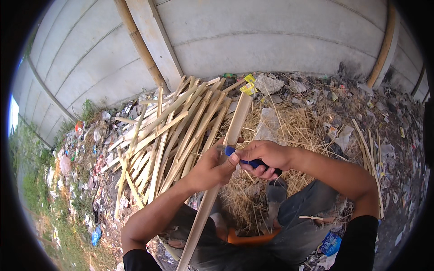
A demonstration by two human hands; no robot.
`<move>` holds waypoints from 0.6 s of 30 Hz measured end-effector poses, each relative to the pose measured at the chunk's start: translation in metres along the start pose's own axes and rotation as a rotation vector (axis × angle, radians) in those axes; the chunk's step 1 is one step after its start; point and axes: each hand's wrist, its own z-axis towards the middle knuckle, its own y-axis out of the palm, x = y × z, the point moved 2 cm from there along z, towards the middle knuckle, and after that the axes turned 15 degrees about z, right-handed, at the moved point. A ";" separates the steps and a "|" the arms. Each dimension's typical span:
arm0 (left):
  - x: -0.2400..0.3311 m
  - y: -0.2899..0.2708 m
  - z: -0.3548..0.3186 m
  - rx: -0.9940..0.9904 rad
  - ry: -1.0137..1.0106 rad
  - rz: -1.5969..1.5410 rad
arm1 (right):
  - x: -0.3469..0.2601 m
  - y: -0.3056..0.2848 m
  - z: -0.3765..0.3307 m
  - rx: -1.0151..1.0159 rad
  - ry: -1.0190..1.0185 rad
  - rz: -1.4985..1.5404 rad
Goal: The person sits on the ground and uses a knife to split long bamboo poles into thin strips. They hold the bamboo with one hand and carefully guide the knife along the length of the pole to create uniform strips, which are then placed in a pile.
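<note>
A long split bamboo strip slants across in front of me, from beyond my hands down to the lower edge between my legs. My left hand is closed round the strip near its middle. In my right hand is a blue-handled knife, gripped by its handle. Its short metal blade lies against the strip by the fingers of my left hand. My left thumb touches or nearly touches the front of the handle; most of the blade's edge cannot be made out.
A heap of split bamboo strips lies to the left and ahead. Straw-like shavings cover the ground between my feet and beyond. More thin strips lie at right. Litter surrounds this spot, and a grey panel wall stands behind.
</note>
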 end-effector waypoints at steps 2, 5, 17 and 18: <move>-0.007 -0.001 0.000 0.021 -0.062 0.043 | 0.001 0.001 0.002 0.050 -0.039 -0.009; -0.003 -0.003 -0.001 0.090 -0.053 0.168 | 0.004 0.007 0.004 0.141 -0.124 0.014; 0.002 -0.003 0.001 0.228 0.060 0.299 | -0.003 -0.005 0.004 0.010 -0.062 -0.037; -0.001 -0.003 0.001 0.206 0.029 0.280 | -0.002 -0.007 0.002 0.018 -0.038 -0.025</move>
